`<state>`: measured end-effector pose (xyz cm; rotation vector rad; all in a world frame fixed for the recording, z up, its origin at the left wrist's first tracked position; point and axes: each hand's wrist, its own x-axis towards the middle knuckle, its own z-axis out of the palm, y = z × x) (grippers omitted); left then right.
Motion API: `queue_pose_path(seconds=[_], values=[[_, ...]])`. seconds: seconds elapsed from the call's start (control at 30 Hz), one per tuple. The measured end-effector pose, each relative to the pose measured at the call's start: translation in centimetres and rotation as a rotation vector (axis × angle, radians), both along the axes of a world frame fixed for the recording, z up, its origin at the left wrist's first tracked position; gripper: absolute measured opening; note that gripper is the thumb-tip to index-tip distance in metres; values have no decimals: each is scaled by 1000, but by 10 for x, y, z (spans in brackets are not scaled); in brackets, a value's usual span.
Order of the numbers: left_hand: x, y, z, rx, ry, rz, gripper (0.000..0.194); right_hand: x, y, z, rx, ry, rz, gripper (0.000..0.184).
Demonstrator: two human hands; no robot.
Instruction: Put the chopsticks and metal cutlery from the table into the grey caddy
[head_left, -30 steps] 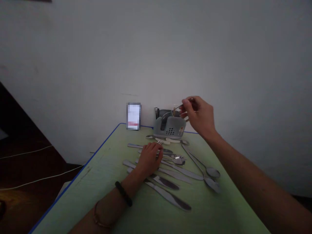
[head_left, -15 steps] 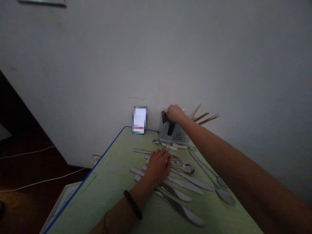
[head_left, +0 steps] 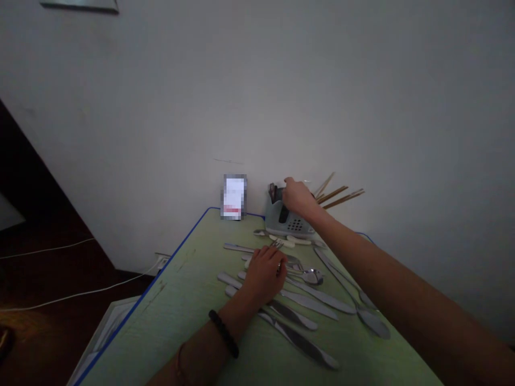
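Note:
My right hand [head_left: 298, 198] is at the top of a grey cutlery holder [head_left: 273, 217]. Its fingers are bent, and the fingertips and whatever they grip are hidden. Lower down, my left hand [head_left: 265, 272] lies among the cutlery with its fingers curled. A metal glint shows by its fingers, too small to name. A fork [head_left: 277, 244] lies just beyond it and a spoon [head_left: 313, 276] to its right. Several table knives [head_left: 309, 305] lie side by side under and in front of the left wrist. Thin brown chopsticks [head_left: 341, 199] slant out of the holder.
A lit phone [head_left: 234, 197] with a blurred screen leans against the wall [head_left: 257, 96]. Long-handled spoons [head_left: 373, 323] lie along the right side of the green table [head_left: 189, 300]. White cables [head_left: 76, 294] run on the left near a wall socket [head_left: 162, 261].
My right hand has shifted slightly at the holder, and one finger now sticks up. My left hand has hardly moved. The whole view has moved a little.

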<state>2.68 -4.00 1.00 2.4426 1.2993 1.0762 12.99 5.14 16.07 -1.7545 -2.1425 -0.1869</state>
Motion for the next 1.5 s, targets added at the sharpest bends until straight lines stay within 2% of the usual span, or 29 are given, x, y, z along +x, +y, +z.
queue_pose_path(seconds=[0.1,0.23,0.3,0.37,0.43,0.5,0.73,0.9,0.97,1.03,1.13,1.3,1.4,1.5], values=[[0,-1,3,-10,29,3,14,15,-49,-21,68,76,36,41],[-1,-2,4,-35,100,13,13,60,-99,-76,156,223,103,37],[-1,-1,3,-45,133,27,12,84,-115,-106,203,290,166,31],[-1,0,0,-30,159,23,13,103,-125,-129,193,304,168,27],[-1,2,-2,-11,184,7,14,113,-131,-144,143,299,156,26],[-1,4,-5,3,201,16,16,114,-134,-152,68,277,158,26],[-1,4,-10,19,300,23,19,105,-133,-158,-66,131,121,41],[-2,0,-17,61,357,72,33,113,-134,-156,-88,62,-167,53],[-3,-1,-20,64,393,111,43,117,-133,-156,-147,62,-223,57],[-3,-2,-22,46,432,112,47,118,-132,-156,-193,60,-190,60],[-2,-4,-19,2,446,42,45,119,-130,-156,-211,71,-47,61],[2,-6,-11,-9,361,-149,40,117,-127,-153,-223,157,183,39],[0,-2,-10,11,318,-80,39,117,-125,-152,-194,196,223,32],[-6,4,-15,20,353,66,39,121,-123,-153,-140,230,136,33]])
